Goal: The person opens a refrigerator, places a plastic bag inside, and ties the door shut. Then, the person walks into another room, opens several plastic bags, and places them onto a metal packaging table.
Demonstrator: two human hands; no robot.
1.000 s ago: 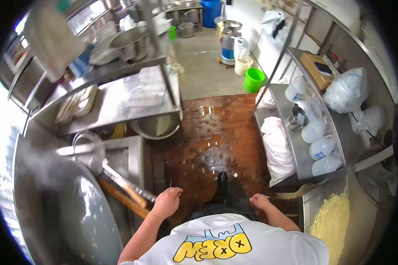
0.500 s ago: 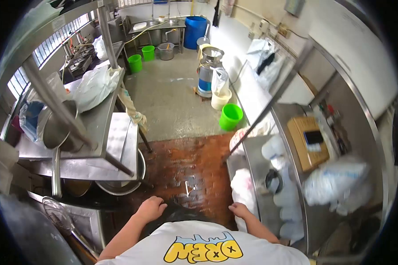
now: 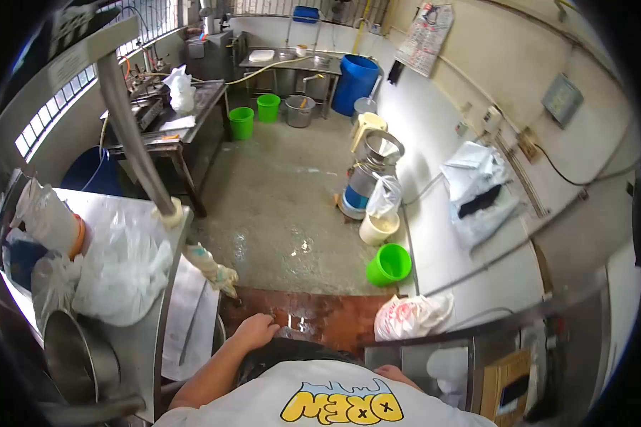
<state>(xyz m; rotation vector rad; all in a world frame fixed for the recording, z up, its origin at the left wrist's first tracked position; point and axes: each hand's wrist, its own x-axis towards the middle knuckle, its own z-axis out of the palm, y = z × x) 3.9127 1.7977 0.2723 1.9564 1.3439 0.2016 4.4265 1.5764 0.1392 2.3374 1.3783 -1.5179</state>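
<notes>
My left hand (image 3: pixel 255 331) hangs in front of my body with its fingers curled together, and nothing shows in it. It is nearest to the steel table (image 3: pixel 137 349) on the left, apart from it. On that table are a steel pot (image 3: pixel 71 359) and a translucent plastic bag (image 3: pixel 124 274). Only a small part of my right hand (image 3: pixel 392 371) shows past the edge of my shirt, and its fingers are hidden. A steel shelf (image 3: pixel 386 356) with white containers (image 3: pixel 449 366) stands close to it.
Wet red tiles (image 3: pixel 320 313) meet a grey floor (image 3: pixel 271 185) ahead. A green bucket (image 3: pixel 389 265), a cream bucket (image 3: pixel 379 229) and a steel machine (image 3: pixel 370 181) line the right wall. A white sack (image 3: pixel 409 318) lies near the shelf. A blue barrel (image 3: pixel 355 84) stands at the back.
My view has moved forward, and the buckets, machine and sack appear closer. The side shelves have slid back past me. My right hand has gone mostly behind my shirt.
</notes>
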